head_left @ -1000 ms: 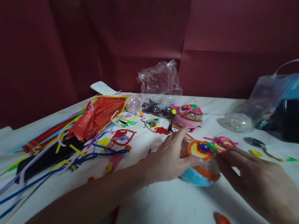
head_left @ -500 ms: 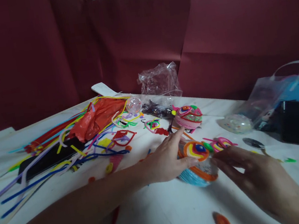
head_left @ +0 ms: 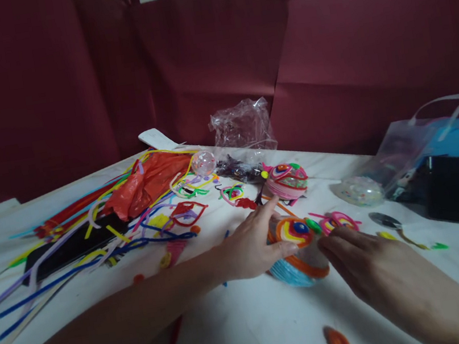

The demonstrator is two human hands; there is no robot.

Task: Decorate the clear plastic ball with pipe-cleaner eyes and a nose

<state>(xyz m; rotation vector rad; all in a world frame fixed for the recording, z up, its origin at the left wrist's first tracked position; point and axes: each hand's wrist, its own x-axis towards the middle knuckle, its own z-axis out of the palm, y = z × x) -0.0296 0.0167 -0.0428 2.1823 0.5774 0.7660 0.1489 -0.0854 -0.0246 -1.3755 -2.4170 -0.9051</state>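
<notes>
My left hand (head_left: 252,244) is wrapped round the left side of a clear ball (head_left: 299,273) covered with pipe cleaners. Light blue coils line its lower part, an orange band crosses it, and a round eye shape in orange, yellow, red and blue sits on top with a green bit beside it. My right hand (head_left: 367,258) is pinched against the ball's right side; what its fingertips hold is hidden. Just behind those fingers shows a pink looped eye piece (head_left: 340,218). Further back stands a second, pink-wrapped ball (head_left: 287,182).
Loose pipe cleaners (head_left: 96,261) and a red plastic bag (head_left: 148,181) spread over the left. A clear ball (head_left: 203,164) and clear wrapper (head_left: 243,130) lie behind. At right are a clear dome (head_left: 359,191), roll of tape (head_left: 384,220) and black box (head_left: 448,189). An orange coil (head_left: 338,342) lies in front.
The fingers of my right hand have drawn closer together at the ball's side, closing the gap between them. My left hand keeps its hold. The whole view has shifted slightly.
</notes>
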